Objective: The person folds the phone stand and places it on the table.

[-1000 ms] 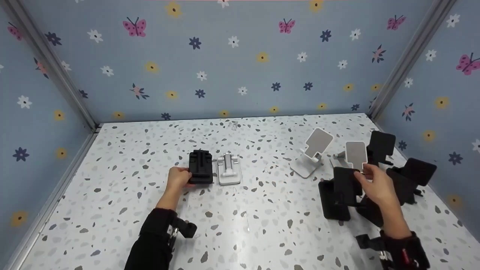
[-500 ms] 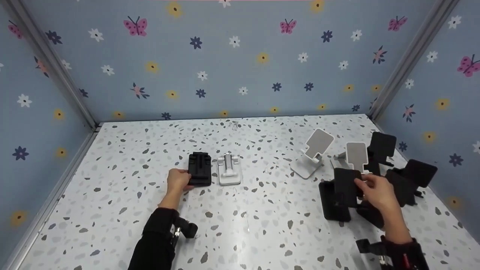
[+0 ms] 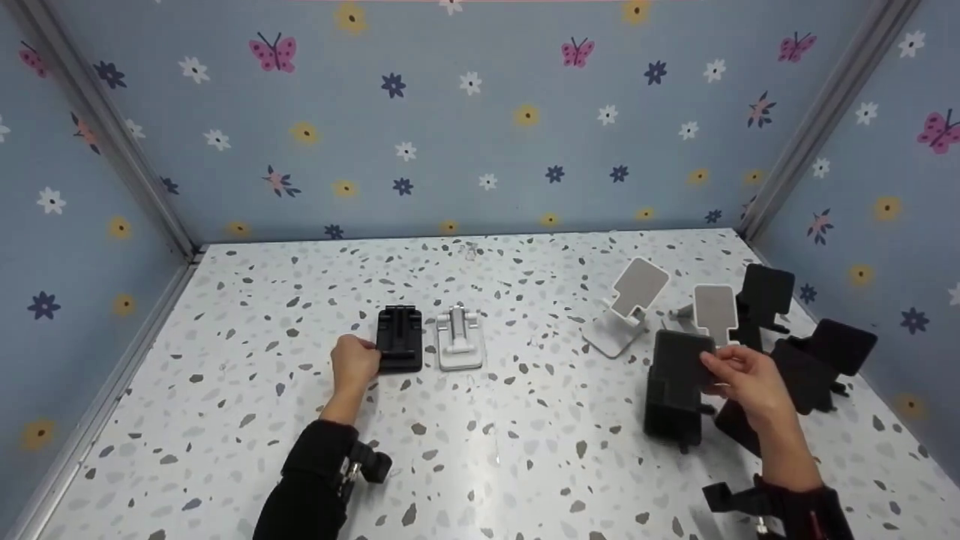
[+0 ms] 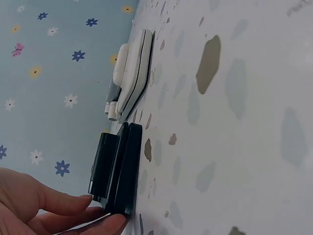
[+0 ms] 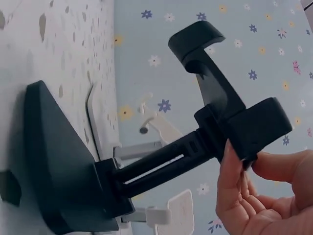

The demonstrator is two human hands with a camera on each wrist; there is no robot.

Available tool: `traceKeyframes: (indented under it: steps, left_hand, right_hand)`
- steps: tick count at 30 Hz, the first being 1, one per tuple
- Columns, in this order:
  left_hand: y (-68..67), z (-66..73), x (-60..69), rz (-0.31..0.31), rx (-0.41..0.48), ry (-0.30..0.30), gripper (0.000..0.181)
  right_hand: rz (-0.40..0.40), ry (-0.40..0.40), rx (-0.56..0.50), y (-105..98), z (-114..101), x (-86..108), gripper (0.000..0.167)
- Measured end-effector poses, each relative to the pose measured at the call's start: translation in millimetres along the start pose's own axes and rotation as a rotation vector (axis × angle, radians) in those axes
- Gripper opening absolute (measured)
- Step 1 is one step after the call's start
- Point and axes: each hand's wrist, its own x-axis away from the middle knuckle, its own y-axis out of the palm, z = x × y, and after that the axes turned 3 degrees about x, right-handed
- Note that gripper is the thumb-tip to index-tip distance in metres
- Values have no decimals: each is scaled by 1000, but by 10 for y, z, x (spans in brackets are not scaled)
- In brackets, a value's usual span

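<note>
At left centre in the head view, my left hand [image 3: 354,364] holds the left edge of a black folded phone stand [image 3: 399,337]. In the left wrist view, the thumb lies by its upper part and the fingers at its lower edge. Just right of it lies a white folded phone stand [image 3: 459,341]. On the right, my right hand [image 3: 754,382] pinches the edge of the plate of a black unfolded phone stand [image 3: 682,358] between thumb and fingers. The right wrist view shows that stand's slotted neck [image 5: 161,166] raised and its base [image 5: 63,171] on the table.
Behind the right hand stand two white unfolded phone stands, one angled [image 3: 639,289] and one facing forward [image 3: 715,307]. Several black unfolded stands [image 3: 841,346] crowd the table's right side near the side wall. Blue patterned panels [image 3: 480,135] border the speckled table [image 3: 525,465].
The black stand's plate in my right hand has shifted left and up, over its base. The black folded stand in my left hand has moved slightly away from the white one.
</note>
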Motion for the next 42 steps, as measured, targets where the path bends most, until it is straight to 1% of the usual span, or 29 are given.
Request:
traceKeyframes:
  steps: [3, 4, 7, 8, 12, 16, 20, 22, 24, 29, 33, 37, 39, 42]
  left_hand:
    - [-26, 5, 4, -11, -7, 16, 25]
    - [-36, 8, 6, -13, -5, 15, 25]
    - [-70, 30, 20, -10, 9, 23, 24]
    - [-80, 45, 28, -7, 17, 31, 23]
    - [-99, 172, 106, -11, 91, 71, 24]
    - [-50, 341, 245, -55, 170, 133, 26]
    - [60, 481, 409, -146, 267, 199, 26]
    - [122, 544, 496, -210, 327, 215, 26]
    - [186, 595, 580, -275, 384, 241, 26]
    - [329, 694, 767, -432, 459, 295, 31]
    - [453, 739, 858, -545, 490, 277, 34]
    - [542, 769, 935, -653, 550, 227, 38]
    - [568, 786, 969, -692, 590, 203, 41]
    - [594, 802, 1016, -726, 649, 183, 43]
  right_hand:
    - [24, -40, -132, 82, -76, 33, 11]
    - [43, -40, -155, 125, -125, 49, 11]
    - [53, -70, -272, 240, -260, 87, 8]
    - [51, -81, -296, 277, -302, 95, 8]
    - [13, -154, -380, 413, -426, 114, 9]
    - [-68, -229, -462, 537, -510, 130, 14]
    - [-149, -279, -507, 684, -580, 134, 14]
    - [-173, -297, -520, 766, -608, 125, 15]
    - [-186, -307, -524, 847, -628, 113, 16]
    - [-194, -309, -520, 1028, -645, 92, 16]
    - [-183, -289, -492, 1146, -669, 86, 15]
    - [-183, -288, -462, 1244, -690, 86, 11]
    - [-197, -297, -461, 1284, -690, 84, 10]
    - [-208, -296, -448, 1345, -692, 81, 9]
